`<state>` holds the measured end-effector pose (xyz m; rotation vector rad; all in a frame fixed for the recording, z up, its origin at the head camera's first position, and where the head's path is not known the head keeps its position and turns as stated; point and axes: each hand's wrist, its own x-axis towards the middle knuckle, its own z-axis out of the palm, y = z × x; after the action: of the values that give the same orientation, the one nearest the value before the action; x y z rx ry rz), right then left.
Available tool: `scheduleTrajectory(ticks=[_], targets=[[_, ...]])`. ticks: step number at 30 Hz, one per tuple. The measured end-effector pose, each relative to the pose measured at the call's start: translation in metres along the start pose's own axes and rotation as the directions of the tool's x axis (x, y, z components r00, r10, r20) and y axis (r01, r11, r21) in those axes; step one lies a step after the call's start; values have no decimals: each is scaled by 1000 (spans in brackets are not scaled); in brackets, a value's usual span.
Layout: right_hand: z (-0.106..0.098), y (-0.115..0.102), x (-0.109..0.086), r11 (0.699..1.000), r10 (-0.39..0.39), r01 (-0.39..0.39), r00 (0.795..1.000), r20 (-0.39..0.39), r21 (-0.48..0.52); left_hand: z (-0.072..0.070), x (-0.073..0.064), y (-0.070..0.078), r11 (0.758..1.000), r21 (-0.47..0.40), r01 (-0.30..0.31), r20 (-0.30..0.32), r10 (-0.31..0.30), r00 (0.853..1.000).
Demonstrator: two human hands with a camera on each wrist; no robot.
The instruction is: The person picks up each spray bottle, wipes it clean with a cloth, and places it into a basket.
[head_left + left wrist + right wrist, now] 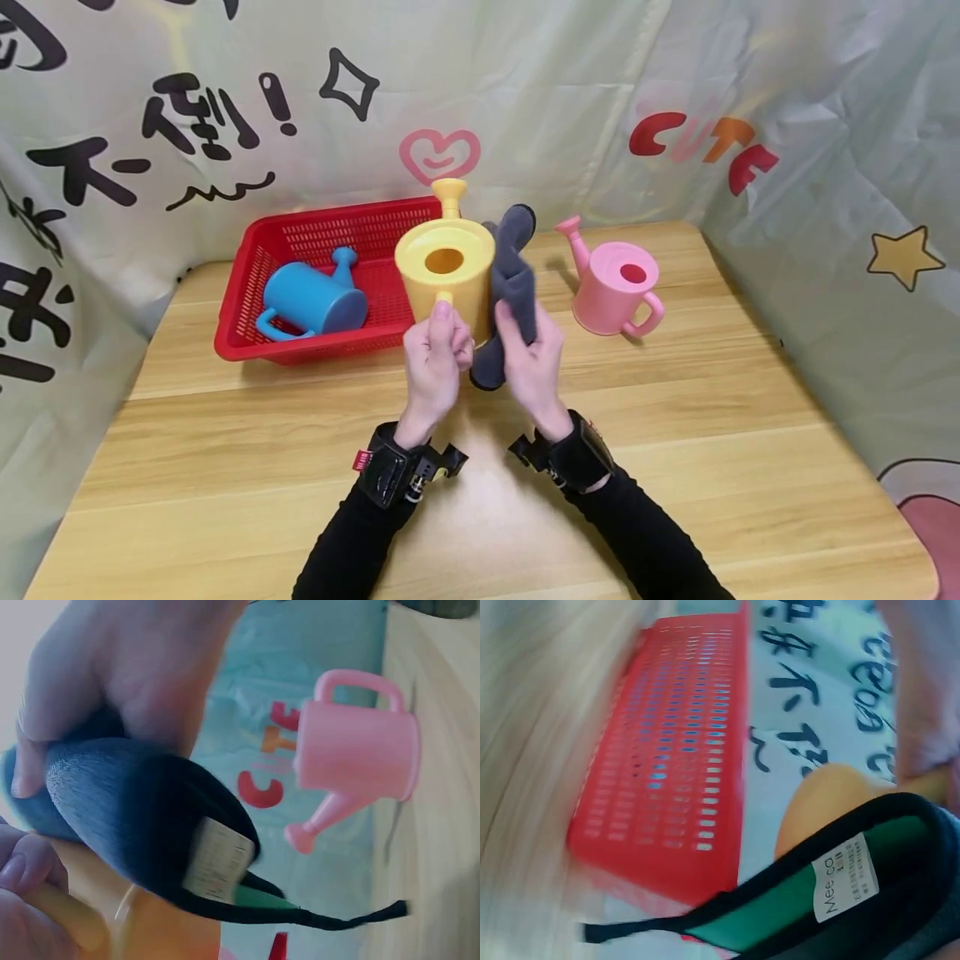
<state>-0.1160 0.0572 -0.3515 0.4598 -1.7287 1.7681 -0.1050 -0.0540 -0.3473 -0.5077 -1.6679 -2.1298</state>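
Note:
My left hand [433,358] grips the handle of a yellow watering can [422,287], raised above the table with its top opening up and spout pointing away. My right hand [534,362] holds a folded dark grey cloth [514,283] with black edging against the can's right side, thumb on the near face. In the right wrist view the cloth [780,900] shows a green inner side and a white label [845,877]. The cloth hides part of the can, and the right fingers behind it are out of sight in the head view.
A red perforated basket [360,340] stands at the back left, with a blue watering can [303,298] lying on its side in it. A pink watering can [600,304] stands upright at the back right. Printed fabric walls [540,100] enclose the wooden table [712,500].

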Motion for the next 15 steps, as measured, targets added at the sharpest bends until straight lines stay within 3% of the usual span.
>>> scheduleTrajectory(ticks=[2,4,7,11,15], targets=[[4,4,-3,984,-173,175,980,101,-12,-3,3,3,999,-29,45,-40,-46,998],[5,11,-4,951,-302,308,932,199,-1,-5,5,5,993,-61,105,-74,-109,991],[5,19,-4,906,-397,422,878,267,-42,-5,6,9,974,-121,189,-111,-203,973],[3,22,-2,877,-429,471,858,284,-98,-2,6,11,957,-175,232,-108,-253,961],[1,24,1,876,-442,477,854,274,-73,-1,4,10,960,-161,229,-69,-243,968]])
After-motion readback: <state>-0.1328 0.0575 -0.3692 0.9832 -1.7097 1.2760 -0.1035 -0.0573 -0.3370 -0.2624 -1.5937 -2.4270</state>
